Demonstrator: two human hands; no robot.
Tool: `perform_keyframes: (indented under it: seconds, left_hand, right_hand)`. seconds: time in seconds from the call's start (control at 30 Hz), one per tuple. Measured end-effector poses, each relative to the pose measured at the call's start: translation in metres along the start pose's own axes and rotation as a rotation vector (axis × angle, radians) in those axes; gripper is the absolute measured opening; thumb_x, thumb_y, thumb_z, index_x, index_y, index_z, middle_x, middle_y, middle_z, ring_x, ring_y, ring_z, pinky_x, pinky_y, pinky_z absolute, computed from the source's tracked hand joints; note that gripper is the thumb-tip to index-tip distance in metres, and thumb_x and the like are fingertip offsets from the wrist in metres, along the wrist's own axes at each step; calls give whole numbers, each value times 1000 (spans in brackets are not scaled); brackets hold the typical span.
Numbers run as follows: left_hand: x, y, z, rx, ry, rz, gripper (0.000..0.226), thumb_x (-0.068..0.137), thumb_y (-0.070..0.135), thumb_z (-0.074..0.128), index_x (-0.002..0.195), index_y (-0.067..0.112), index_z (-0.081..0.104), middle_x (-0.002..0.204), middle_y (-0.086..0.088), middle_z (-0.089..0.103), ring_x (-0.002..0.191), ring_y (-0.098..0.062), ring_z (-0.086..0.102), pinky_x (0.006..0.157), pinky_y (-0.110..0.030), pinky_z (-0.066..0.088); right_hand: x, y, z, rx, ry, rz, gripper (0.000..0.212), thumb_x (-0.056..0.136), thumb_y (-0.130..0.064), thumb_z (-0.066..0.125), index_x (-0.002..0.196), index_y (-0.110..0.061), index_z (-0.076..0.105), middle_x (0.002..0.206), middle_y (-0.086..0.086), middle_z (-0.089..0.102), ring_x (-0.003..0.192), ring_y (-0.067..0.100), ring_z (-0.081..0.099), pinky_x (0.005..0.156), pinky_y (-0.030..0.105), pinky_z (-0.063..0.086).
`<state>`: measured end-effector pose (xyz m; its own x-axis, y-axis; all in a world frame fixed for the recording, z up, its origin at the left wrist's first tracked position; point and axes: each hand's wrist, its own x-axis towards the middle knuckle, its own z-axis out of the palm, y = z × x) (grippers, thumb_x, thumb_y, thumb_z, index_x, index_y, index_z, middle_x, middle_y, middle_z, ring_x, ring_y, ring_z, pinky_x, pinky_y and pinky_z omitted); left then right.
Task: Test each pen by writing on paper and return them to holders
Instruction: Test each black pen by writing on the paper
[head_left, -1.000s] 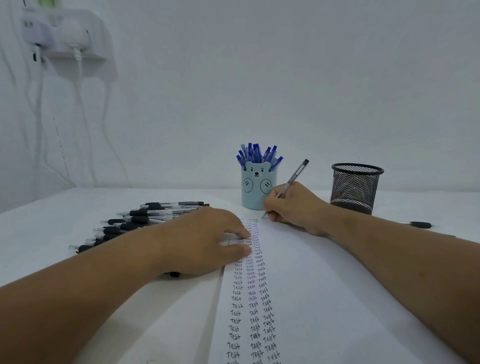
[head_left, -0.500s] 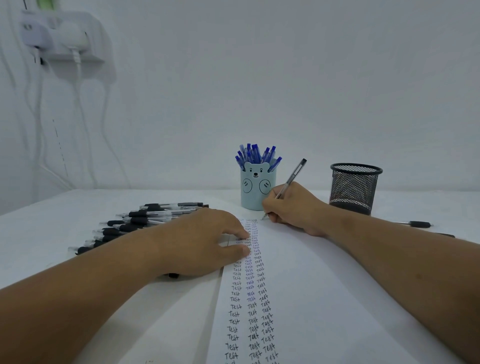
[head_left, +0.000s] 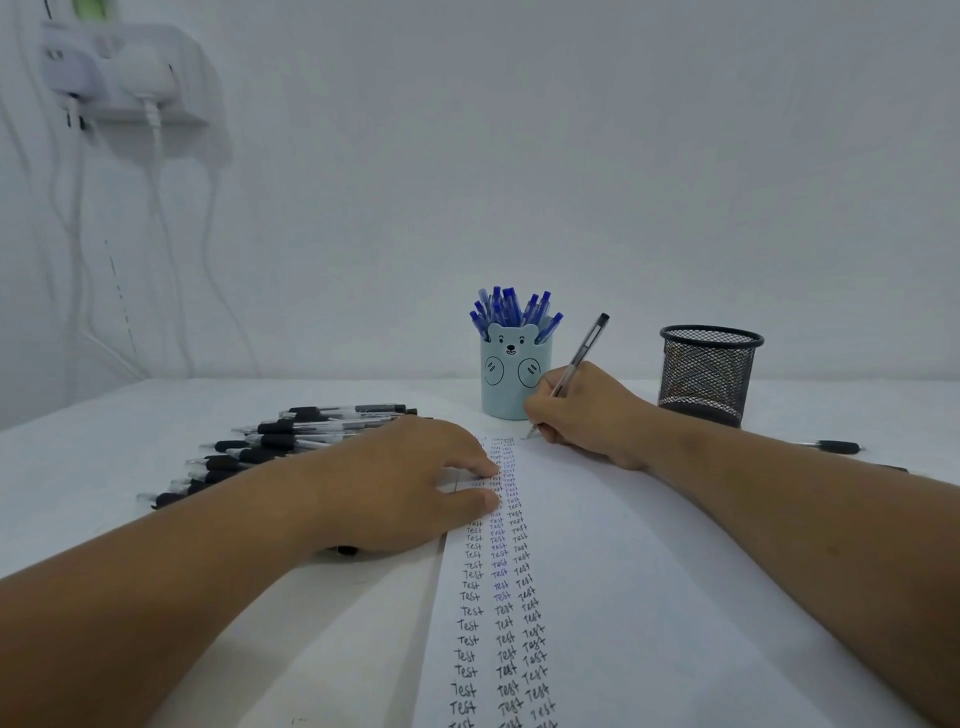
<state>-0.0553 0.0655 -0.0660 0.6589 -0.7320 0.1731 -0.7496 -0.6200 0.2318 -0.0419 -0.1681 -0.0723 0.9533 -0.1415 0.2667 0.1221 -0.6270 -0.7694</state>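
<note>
Running off the bottom edge, the paper (head_left: 649, 597) carries columns of "Test"; the left hand (head_left: 395, 488) presses it flat, fingers straight, hiding something dark beneath. Farther back the right hand (head_left: 587, 415) grips a pen (head_left: 576, 361) — tip on the sheet — between the bear holder (head_left: 514, 379) and mesh holder (head_left: 709, 374); a pen row (head_left: 291, 441) is partly hidden.

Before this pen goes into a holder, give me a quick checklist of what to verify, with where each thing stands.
1. Pen gripped in right hand: ok.
2. Tip on the paper at the top of a new column: ok.
3. Fresh mark from this pen visible: cannot tell, too small.
4. Left hand resting flat, steadying the sheet's edge: ok.
5. Mesh holder upright, near the right hand: ok; whether it holds pens: cannot tell.
6. Bear holder already crowded with blue pens: not ok for this black-capped one.
</note>
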Motion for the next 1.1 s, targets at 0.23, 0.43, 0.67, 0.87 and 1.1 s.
perform_keyframes:
  seconds: [0.23,0.43,0.67,0.87,1.1]
  left_hand:
    - [0,-1,1,-10,-1,-6,41,95,55,58,131,37,63,135,29,55,126,11,44,115,-19,31]
    - [1,-3,2,-11,-2,3,41,95,53,58,131,36,63,134,28,55,126,12,45,115,-18,31]
    - [2,-4,2,-7,-5,24,41,95,53,58,132,34,63,134,27,56,126,10,46,115,-23,33]
    - [1,-4,3,-10,8,26,41,95,51,59,132,33,64,134,26,57,126,10,46,115,-21,32]
    - [1,-5,3,-7,13,6,43,94,55,58,132,36,63,136,29,55,128,11,44,116,-22,32]
  right_hand:
    - [-1,-1,0,3,-11,0,16,82,-15,61,66,-14,60,55,1,63,50,11,47,49,19,36]
    - [0,-1,0,-15,7,-7,21,82,-15,60,62,-16,55,53,0,60,48,12,44,47,19,35]
    - [2,1,0,-8,11,-9,22,81,-16,61,60,-17,54,55,3,61,53,16,47,52,23,38]
    - [2,2,1,-2,47,-14,23,81,-15,60,59,-17,53,55,4,59,53,17,48,54,25,39]
    - [-6,-12,-4,291,196,-84,33,95,-20,45,65,-8,53,62,10,48,56,20,40,54,28,32]
